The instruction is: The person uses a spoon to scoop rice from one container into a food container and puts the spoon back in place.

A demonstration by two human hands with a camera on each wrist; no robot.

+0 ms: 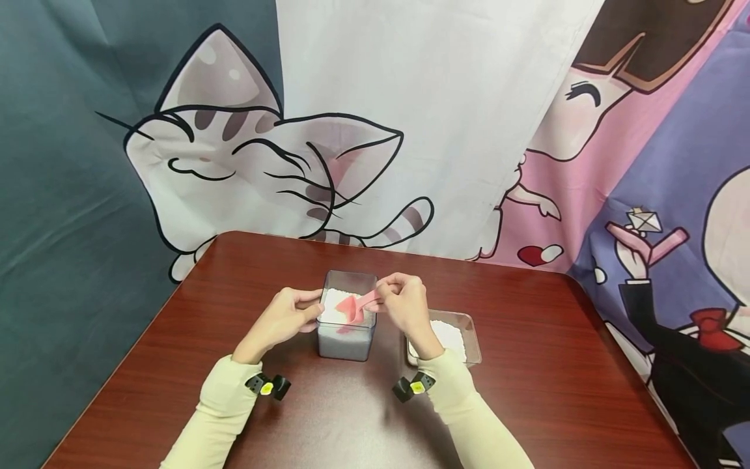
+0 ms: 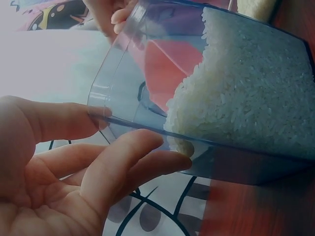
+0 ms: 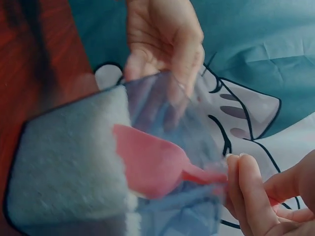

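A clear, bluish box filled partway with white rice stands on the table. My right hand pinches the handle of a pink scoop between thumb and fingers. The scoop's bowl lies inside the box, its front edge in the rice, as the right wrist view shows. My left hand touches the box's left side, fingers fairly straight along the outer wall. In the left wrist view, one fingertip is right at the rim.
To the right of the box, partly behind my right forearm, sits a shallow clear container with white grains in it. The brown wooden table meets a printed cartoon curtain at its far edge.
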